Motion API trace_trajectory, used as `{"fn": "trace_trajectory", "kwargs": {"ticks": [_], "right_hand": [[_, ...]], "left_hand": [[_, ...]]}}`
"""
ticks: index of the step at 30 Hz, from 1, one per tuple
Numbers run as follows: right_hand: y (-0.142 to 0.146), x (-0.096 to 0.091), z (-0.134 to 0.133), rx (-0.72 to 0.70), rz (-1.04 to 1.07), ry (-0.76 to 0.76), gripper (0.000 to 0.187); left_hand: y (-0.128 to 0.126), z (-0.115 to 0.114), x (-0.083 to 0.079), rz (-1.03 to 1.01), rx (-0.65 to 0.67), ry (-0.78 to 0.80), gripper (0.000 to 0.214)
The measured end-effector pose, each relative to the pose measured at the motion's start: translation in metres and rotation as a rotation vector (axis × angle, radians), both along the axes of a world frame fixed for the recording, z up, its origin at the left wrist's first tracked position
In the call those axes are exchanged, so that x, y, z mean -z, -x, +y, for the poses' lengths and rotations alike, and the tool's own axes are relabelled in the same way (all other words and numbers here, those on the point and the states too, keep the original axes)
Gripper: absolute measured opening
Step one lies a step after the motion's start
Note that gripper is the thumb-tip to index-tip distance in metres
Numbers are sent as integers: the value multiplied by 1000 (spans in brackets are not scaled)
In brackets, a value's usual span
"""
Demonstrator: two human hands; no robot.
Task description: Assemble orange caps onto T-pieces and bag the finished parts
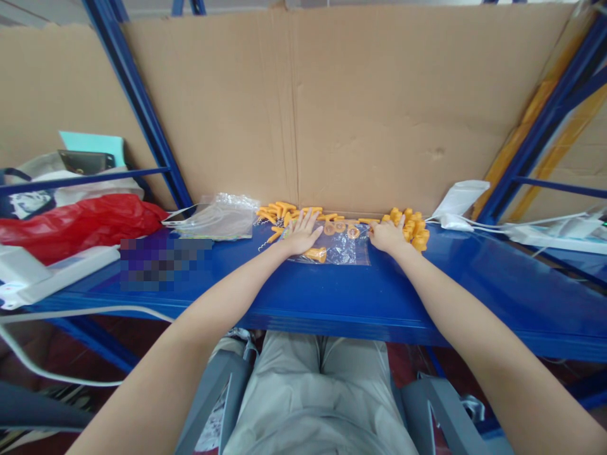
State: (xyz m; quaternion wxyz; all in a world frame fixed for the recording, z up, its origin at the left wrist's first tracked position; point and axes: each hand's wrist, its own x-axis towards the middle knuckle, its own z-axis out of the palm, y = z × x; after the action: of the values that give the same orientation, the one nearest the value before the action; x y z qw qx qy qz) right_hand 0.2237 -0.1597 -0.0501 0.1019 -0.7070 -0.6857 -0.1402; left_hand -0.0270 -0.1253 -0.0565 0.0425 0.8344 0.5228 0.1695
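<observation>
My left hand [303, 236] lies flat with spread fingers on the left part of a clear plastic bag [348, 254]. Inside the bag show several round orange pieces [353, 232] and an orange cup-shaped piece [317, 254]. At the bag's right edge is my right hand [389, 236], its thumb and fingers closed on that edge; the fingertips are small and partly hidden. Orange-handled corkscrews [283, 208] with metal spirals lie in a heap behind and left of my left hand. Just right of my right hand stands a cluster of orange plastic pieces [418, 229].
A stack of clear bags [220, 218] lies left of the corkscrews. Farther left are a red plastic bag [80, 224] and a white power strip [69, 275]. Cardboard [379, 114] walls the back of the blue table [332, 300]. White adapters and cables [458, 205] sit at right.
</observation>
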Motion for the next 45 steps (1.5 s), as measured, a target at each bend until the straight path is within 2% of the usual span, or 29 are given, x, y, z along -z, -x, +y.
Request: {"fn": "trace_trajectory", "kwargs": {"ticks": [9,15,22,26,30,33,35,45], "right_hand": [[5,0,0,0,-4,-85,37],[1,-5,3,-33,80,-147,35],[-8,-10,1,-41,337,-349,33],[-14,-22,-2,-33,491,-500,30],[-22,-38,-1,-74,801,-625,19],[-23,-43,2,-172,1105,-601,15],[-21,-43,4,-243,1216,-564,14],[-13,-48,-8,-407,1340,-385,6]], "left_hand": [[-1,-2,-1,14,-14,-4,70],[-2,-4,-2,8,-21,-20,67],[-2,-8,-4,21,-32,-22,67],[0,-6,-3,15,-9,-41,66],[1,-4,-1,2,23,-46,66],[1,-3,-1,8,18,-25,68],[1,-3,-1,10,19,-27,67],[0,0,3,-1,10,-50,66]]}}
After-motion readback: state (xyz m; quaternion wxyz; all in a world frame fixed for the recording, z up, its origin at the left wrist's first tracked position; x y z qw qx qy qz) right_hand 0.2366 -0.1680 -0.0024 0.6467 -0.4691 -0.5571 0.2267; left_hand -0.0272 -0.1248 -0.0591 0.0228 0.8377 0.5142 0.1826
